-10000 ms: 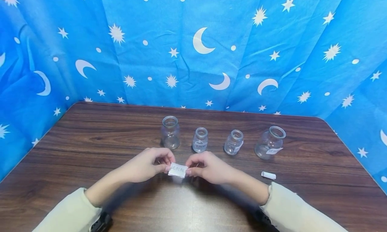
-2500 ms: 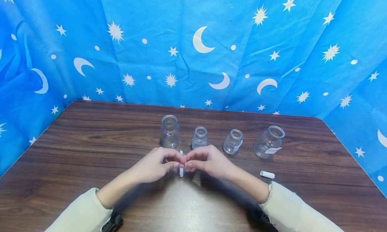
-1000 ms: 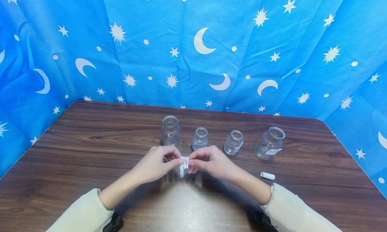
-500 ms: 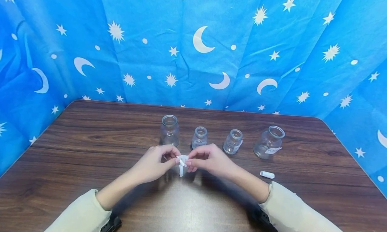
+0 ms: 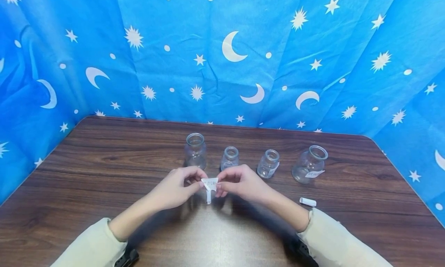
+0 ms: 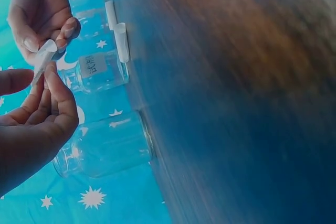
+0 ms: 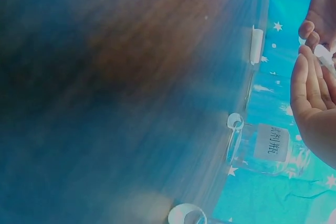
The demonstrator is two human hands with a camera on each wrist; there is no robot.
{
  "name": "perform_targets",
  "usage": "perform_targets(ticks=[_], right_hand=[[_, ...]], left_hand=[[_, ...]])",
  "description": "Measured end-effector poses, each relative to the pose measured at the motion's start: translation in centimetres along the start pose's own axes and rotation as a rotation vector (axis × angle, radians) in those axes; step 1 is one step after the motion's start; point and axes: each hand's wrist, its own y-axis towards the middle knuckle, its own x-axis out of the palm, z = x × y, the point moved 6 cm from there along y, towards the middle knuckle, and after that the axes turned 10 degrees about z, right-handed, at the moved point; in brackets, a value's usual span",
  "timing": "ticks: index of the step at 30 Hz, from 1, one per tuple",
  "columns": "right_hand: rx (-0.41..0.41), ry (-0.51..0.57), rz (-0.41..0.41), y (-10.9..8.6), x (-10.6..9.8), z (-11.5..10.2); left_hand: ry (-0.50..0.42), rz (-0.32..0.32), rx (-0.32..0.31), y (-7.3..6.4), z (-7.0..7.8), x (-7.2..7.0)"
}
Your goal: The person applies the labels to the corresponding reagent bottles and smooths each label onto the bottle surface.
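Note:
A small white paper label [image 5: 210,182] with handwriting is stretched between the two hands, above the middle of the table. The left hand [image 5: 179,187] pinches its left edge with thumb and fingers; the right hand [image 5: 243,184] pinches its right edge. In the left wrist view the label [image 6: 44,59] curls between the fingertips. Just below it, on the table, lies a narrow rolled white paper [image 5: 208,197]. Behind the hands stand a large clear glass jar [image 5: 195,153], with no label seen, and a small jar [image 5: 230,157], partly hidden by the right hand.
Farther right stand a small jar [image 5: 268,164] and a large jar [image 5: 309,164], each with a white label; the large jar's label sticks out at one end. Another rolled white paper [image 5: 308,202] lies near the right forearm. A blue star-patterned cloth [image 5: 208,66] hangs behind the wooden table [image 5: 121,155].
Ten seconds ago the hands held a flat label lower down; the rolled paper below them appeared since. Over the last second the label has been spread wider, its writing now showing.

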Motion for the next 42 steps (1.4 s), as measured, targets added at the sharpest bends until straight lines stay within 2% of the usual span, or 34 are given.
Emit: perform_targets(ticks=[7, 12, 16, 21, 25, 29, 34, 42], right_hand=[[-0.04, -0.017, 0.011, 0.3, 0.0, 0.1], [-0.034, -0.05, 0.024, 0.5, 0.0, 0.0], [-0.034, -0.073, 0.049, 0.9, 0.0, -0.1], [-0.034, -0.087, 0.086, 1.6, 0.3, -0.4], [-0.065, -0.196, 0.139, 2.2, 0.7, -0.4], [-0.131, -0.34, 0.231, 2.9, 0.8, -0.5], [-0.159, -0.385, 0.299, 3.5, 1.1, -0.7], [-0.119, -0.477, 0.351, 3.8, 1.5, -0.8]], left_hand=[[0.017, 0.012, -0.009, 0.2, -0.2, 0.4], [0.04, 0.043, 0.004, 0.4, -0.5, 0.2], [0.056, 0.088, -0.003, 0.7, -0.8, -0.3], [0.086, 0.174, -0.018, 0.8, -1.2, -1.1], [0.129, 0.226, -0.05, 0.8, -1.6, -1.7], [0.158, 0.259, -0.078, 0.9, -2.0, -2.1], [0.165, 0.292, -0.096, 1.1, -2.5, -2.6], [0.158, 0.314, -0.131, 1.3, -3.2, -2.8]])
